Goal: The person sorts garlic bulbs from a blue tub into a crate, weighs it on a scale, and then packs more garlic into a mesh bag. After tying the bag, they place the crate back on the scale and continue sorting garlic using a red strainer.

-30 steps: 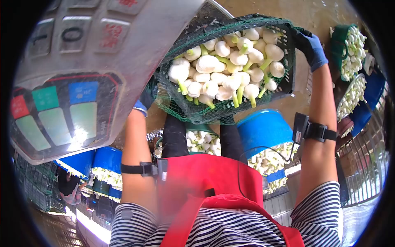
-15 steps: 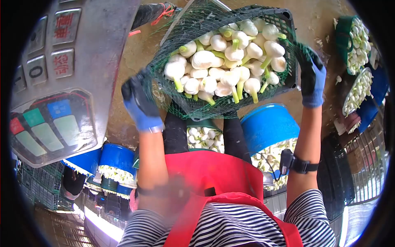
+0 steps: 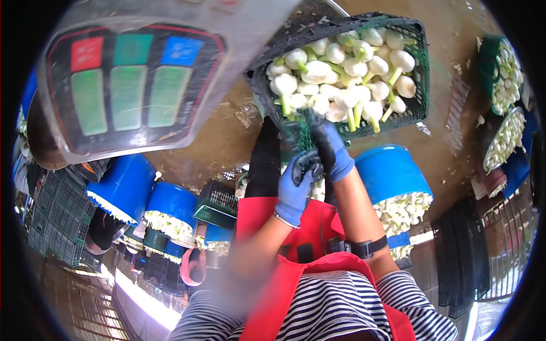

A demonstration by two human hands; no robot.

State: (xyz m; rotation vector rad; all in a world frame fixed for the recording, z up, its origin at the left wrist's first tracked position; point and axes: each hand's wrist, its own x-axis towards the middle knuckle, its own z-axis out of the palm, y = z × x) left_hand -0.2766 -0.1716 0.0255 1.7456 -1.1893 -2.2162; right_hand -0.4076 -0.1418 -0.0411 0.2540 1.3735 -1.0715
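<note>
With left hand and right hand, clutching bunched green mesh netting just before black plastic crate of white green-stemmed bulbs.

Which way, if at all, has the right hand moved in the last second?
Yes: the right hand went left, from right of the basket to its near rim, left of the blue tub.

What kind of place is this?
Probably a produce packing or sorting yard: a black crate lined with green net holding white bulbs, blue buckets full of them, and a weighing scale's keypad.
</note>
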